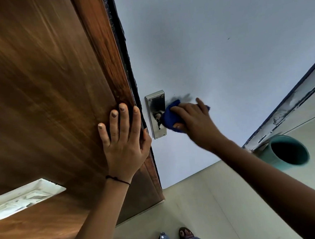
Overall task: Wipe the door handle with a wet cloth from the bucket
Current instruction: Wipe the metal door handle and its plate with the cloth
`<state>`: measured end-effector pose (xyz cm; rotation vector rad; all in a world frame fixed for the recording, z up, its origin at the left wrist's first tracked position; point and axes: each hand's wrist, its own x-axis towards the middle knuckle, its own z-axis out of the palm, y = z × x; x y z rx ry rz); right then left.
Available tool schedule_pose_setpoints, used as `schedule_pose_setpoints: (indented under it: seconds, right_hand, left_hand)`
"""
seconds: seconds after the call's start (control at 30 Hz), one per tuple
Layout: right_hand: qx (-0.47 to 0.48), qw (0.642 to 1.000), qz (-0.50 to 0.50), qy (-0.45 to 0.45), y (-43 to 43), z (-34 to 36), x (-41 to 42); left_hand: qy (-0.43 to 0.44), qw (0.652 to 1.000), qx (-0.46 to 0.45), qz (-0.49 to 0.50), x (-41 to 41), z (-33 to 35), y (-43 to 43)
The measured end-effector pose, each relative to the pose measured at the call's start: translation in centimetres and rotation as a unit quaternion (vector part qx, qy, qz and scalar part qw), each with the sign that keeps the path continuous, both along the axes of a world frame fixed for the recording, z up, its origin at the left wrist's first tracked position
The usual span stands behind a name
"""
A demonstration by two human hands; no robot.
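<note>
Under your left hand (123, 138) the door frame (48, 89) was warm brown with streaked wood grain, edged in black. A thin black cord (118, 179) circled that wrist. Your right hand (194, 120) gripped a deep blue cloth (169, 116) against a brushed silver handle plate (156, 113). The door (213, 50) beyond it was pale bluish grey, smudged dark just above the cloth. Right of your right forearm, the bucket (285, 151) was teal, dark inside. The floor (196, 210) was pale beige.

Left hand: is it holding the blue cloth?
No; the left hand lies flat on the wooden door, while the right hand grips the blue cloth.
</note>
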<state>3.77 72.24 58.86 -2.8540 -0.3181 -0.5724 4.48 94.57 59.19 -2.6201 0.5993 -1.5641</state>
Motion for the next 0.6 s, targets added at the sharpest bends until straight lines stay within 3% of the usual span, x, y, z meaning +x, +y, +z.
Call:
schedule_pose_setpoints:
  seconds: [0.2, 0.37, 0.5, 0.57, 0.6]
  right_hand:
    - [-0.031, 0.998, 0.013, -0.053, 1.8, -1.1, 0.1]
    - [-0.02, 1.0, -0.016, -0.008, -2.1, -1.0, 0.4]
    - [0.154, 0.984, -0.052, 0.067, -5.1, -0.8, 0.3]
    - [0.337, 0.931, -0.052, 0.133, -5.8, -1.3, 0.1]
    - [0.458, 0.875, -0.042, 0.153, -5.5, -1.8, -0.3]
  left_hand:
    - [-0.001, 1.0, 0.004, -0.007, 0.0, 0.1, 0.1]
    - [0.001, 1.0, 0.019, -0.006, 0.0, 0.0, 0.6]
    - [0.0, 1.0, 0.026, -0.001, 0.0, 0.0, 0.7]
    - [-0.001, 1.0, 0.027, -0.002, 0.1, 0.0, 0.5]
    - [-0.001, 1.0, 0.025, -0.002, 0.1, -0.1, 0.5]
